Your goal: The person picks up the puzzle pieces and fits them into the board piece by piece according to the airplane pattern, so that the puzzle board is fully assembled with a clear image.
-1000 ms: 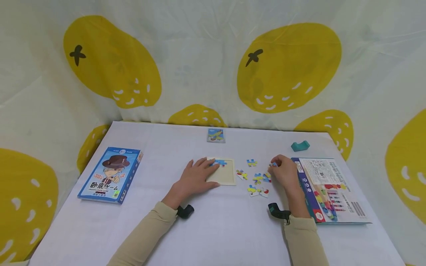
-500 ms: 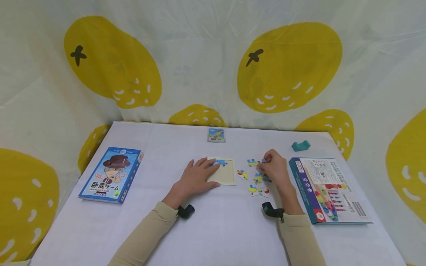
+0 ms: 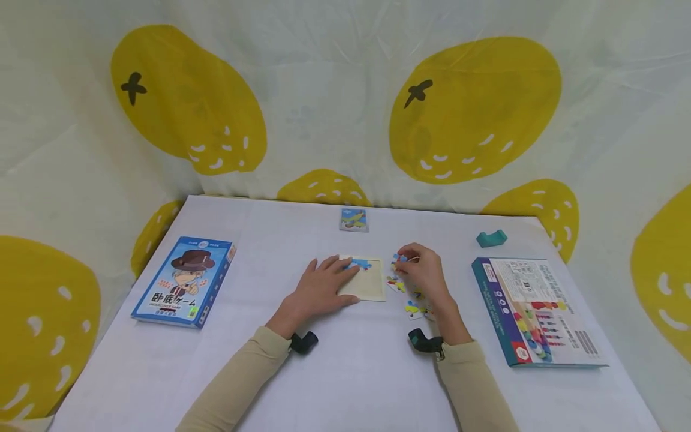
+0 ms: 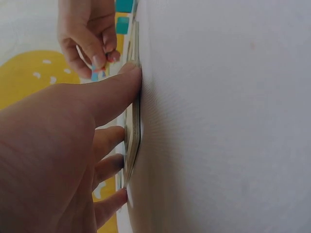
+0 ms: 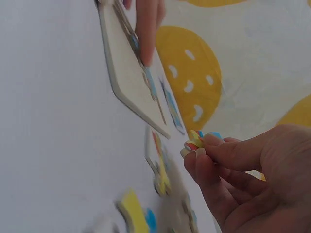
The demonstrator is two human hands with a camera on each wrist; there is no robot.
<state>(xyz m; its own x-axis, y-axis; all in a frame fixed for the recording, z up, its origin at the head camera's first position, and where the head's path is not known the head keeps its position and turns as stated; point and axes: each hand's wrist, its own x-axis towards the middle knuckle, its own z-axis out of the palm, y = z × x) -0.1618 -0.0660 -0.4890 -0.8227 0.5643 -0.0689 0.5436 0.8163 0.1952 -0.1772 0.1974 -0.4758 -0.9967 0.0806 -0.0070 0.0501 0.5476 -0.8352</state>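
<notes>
My left hand (image 3: 318, 291) lies with spread fingers on the left part of a pale wooden puzzle tray (image 3: 372, 291). Its thumb (image 4: 114, 94) touches the tray's near edge in the left wrist view. Blue pieces (image 3: 363, 264) sit along the tray's top edge, partly covered by the fingers. Just right of the tray, my right hand (image 3: 429, 276) pinches a jigsaw piece (image 5: 195, 141) with yellow, red and blue on it, between thumb and fingertips, raised above the table. Several loose jigsaw pieces (image 3: 412, 309) lie under and beside this hand, some of them hidden by it.
A small airplane picture card (image 3: 354, 220) lies behind the tray. To the left is a blue game box (image 3: 183, 282); a flat box (image 3: 540, 312) lies at the right, with a teal curved block (image 3: 492, 238) behind it. A patterned curtain hangs behind the table.
My right hand has moved left from near the flat box, carrying the jigsaw piece over the loose pieces to beside the tray. The left hand stays on the tray.
</notes>
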